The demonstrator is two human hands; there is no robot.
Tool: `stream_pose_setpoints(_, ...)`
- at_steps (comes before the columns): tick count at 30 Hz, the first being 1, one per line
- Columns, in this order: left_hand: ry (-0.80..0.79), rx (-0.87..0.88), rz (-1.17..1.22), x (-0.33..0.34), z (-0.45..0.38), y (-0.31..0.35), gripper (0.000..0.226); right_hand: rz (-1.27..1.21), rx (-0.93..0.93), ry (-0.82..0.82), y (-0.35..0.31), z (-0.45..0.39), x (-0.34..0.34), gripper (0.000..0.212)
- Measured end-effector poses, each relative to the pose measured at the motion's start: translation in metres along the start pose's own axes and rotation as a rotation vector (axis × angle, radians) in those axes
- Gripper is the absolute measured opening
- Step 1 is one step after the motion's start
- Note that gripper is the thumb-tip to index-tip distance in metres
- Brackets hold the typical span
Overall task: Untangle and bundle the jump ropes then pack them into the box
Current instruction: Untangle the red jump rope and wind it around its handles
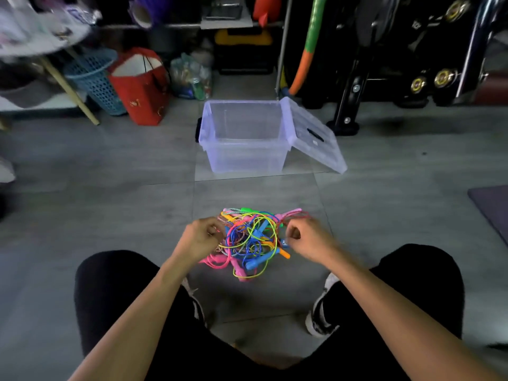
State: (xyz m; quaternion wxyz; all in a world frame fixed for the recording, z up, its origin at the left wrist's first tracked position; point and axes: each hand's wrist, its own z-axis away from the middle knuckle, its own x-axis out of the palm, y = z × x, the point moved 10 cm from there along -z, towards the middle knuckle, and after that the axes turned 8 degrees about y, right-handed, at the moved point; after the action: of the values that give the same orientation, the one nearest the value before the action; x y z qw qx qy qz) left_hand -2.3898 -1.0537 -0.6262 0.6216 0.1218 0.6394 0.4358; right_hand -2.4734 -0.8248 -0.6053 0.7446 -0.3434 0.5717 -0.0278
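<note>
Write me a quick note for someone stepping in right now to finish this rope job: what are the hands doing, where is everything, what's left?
Left hand: fingers curled, pinching cords at the left edge of the rope tangle.
Right hand: fingers curled, seemingly pinching a pink cord at the tangle's right edge.
Things: all the jump ropes lie in one knotted heap on the floor between the person's knees. The clear box stands farther ahead, open and holding nothing; its lid leans against its right side.
Done: nothing visibly separated yet.
Left: pull each rope free, bundle it, put the bundles in the box.
</note>
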Motion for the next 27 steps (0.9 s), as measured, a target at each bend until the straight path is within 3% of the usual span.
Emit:
stream_pose_setpoints(7, -0.022, 0.016, 0.083, 0.003, 0.031, -0.006, 0.032, -0.016, 0.053, -0.023, 0.009, 0.024, 0.021, 0.025)
stream_pose_setpoints(12, -0.113, -0.035, 0.022, 0.050, 0.009, -0.037, 0.027, -0.061, 0.127, -0.092, 0.037, 0.016, 0.058, 0.024)
stream_pose_setpoints(18, -0.194, -0.128, 0.011, 0.113, -0.024, -0.094, 0.034, -0.080, 0.229, -0.128, 0.091, -0.023, 0.106, 0.003)
stream_pose_setpoints(22, -0.173, -0.186, -0.009, 0.109, -0.043, -0.105, 0.034, -0.051, 0.255, -0.184, 0.096, -0.051, 0.111, 0.004)
stream_pose_setpoints(27, -0.126, -0.166, -0.036, 0.086, -0.060, -0.086, 0.015, -0.036, 0.188, -0.157, 0.071, -0.076, 0.086, 0.018)
